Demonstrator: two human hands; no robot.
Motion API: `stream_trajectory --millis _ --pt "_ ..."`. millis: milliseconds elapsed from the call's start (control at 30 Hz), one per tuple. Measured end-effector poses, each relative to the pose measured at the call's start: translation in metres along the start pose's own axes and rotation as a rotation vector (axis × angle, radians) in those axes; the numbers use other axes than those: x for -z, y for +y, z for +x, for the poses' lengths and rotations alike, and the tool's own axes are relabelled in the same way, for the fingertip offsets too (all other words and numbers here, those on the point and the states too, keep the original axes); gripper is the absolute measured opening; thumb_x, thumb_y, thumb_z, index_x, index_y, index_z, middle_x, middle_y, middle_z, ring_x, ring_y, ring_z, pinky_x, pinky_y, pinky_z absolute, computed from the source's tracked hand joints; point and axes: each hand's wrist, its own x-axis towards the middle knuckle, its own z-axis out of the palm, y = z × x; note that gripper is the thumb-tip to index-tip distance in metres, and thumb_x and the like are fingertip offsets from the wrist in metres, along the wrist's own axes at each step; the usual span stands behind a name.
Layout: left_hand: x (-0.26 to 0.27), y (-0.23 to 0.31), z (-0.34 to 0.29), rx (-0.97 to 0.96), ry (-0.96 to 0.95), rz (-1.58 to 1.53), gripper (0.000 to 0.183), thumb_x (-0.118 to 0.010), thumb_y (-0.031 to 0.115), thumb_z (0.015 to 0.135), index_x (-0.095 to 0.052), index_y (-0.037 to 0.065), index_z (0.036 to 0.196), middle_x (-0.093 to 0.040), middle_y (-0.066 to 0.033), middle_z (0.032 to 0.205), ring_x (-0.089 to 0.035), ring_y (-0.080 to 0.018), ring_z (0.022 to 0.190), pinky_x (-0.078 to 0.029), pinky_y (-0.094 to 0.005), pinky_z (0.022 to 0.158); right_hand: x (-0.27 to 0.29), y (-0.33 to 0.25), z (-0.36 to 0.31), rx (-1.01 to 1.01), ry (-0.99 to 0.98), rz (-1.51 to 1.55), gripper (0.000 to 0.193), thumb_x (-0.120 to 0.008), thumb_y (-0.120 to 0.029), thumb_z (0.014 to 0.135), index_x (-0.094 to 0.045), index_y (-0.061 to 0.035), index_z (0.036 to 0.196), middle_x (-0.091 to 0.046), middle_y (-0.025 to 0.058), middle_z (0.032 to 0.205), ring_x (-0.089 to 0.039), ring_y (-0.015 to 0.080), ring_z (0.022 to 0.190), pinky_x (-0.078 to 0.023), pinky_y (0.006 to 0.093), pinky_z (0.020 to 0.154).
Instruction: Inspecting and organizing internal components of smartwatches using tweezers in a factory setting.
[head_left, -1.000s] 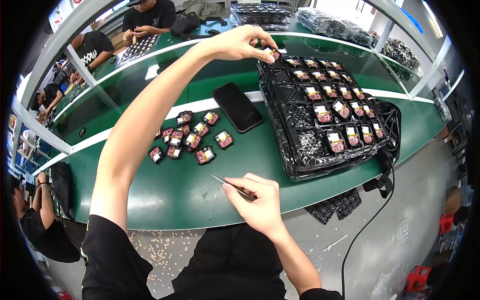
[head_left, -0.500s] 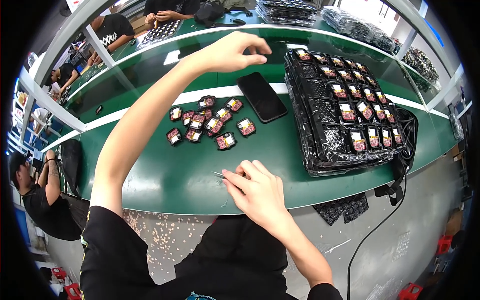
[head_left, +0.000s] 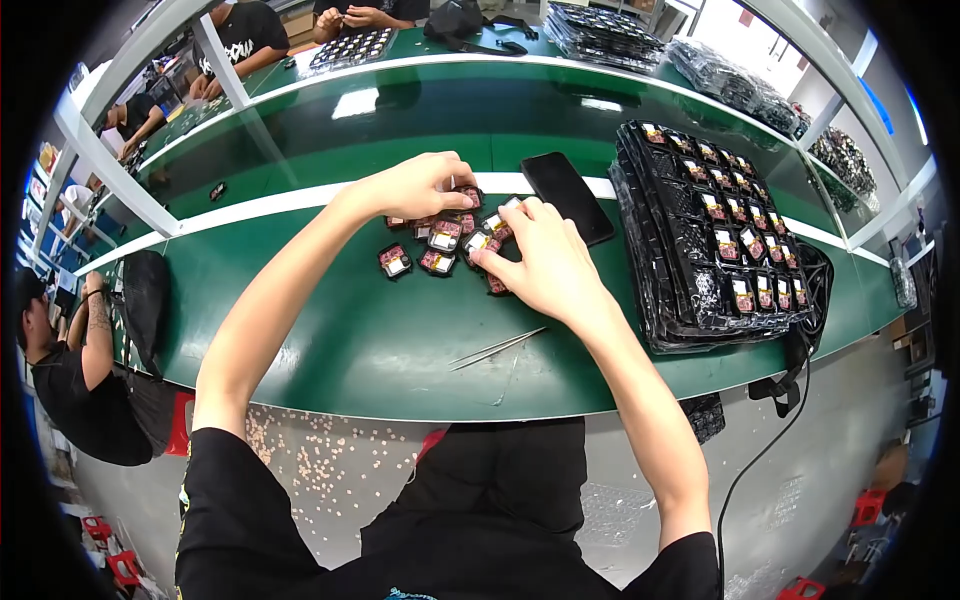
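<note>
Both my hands are at a loose pile of small black-framed electronic modules (head_left: 445, 234) with pink and white faces. My left hand (head_left: 425, 186) reaches over the back left of the pile, its fingers closed on a module (head_left: 468, 199). At the right side of the pile, my right hand (head_left: 550, 255) has thumb and fingers closed around a module (head_left: 481, 242); other modules lie partly hidden beneath it. Metal tweezers (head_left: 498, 348) lie on the green table in front of the pile. Beside my right hand lies a black phone (head_left: 570, 197).
A stack of black plastic trays (head_left: 690, 240) stands to the right, its top tray partly filled with modules. A black cable (head_left: 765, 435) hangs off the right edge. White frame posts (head_left: 115, 170) rise at the left. Co-workers sit at the far side and left; one wears a cap.
My right hand has let go of the tweezers and moved forward to the modules. The left hand has come down from near the tray stack to the pile. The view has shifted slightly.
</note>
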Motion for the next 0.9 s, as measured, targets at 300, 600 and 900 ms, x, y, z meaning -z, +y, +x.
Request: stream_trajectory --millis 300,600,900 --pt "0.005 0.0 -0.011 0.027 0.121 -0.155 0.026 -0.08 0.017 0.102 -0.067 0.0 0.116 -0.075 -0.012 0.097 -0.069 -0.0247 0.088 -0.057 -0.0401 0.088 0.008 0.007 0.045 -0.099 -0.295 0.006 0.074 -0.091 -0.053 0.081 -0.077 0.003 0.126 -0.068 0.0267 0.13 -0.074 0.0392 0.118 -0.06 0.0489 0.103" --pt "0.043 0.066 0.034 -0.135 0.182 -0.605 0.021 -0.079 0.016 0.104 -0.071 0.001 0.117 -0.077 -0.0022 0.1 -0.069 -0.01 0.087 -0.056 -0.0298 0.077 0.01 0.007 0.046 -0.208 -0.274 0.173 0.06 -0.1 -0.035 0.073 -0.075 -0.0014 0.116 -0.079 0.0198 0.117 -0.077 0.0375 0.114 -0.061 0.0478 0.099" --pt "0.057 0.135 0.184 -0.348 -0.066 -0.323 0.033 -0.082 0.027 0.103 -0.075 0.001 0.123 -0.081 -0.0041 0.102 -0.068 -0.0107 0.086 -0.058 -0.0302 0.08 0.024 -0.012 0.017 -0.213 -0.065 0.288 0.028 -0.087 -0.016 0.087 -0.079 -0.0028 0.11 -0.081 0.0183 0.105 -0.079 0.039 0.103 -0.062 0.0499 0.093"
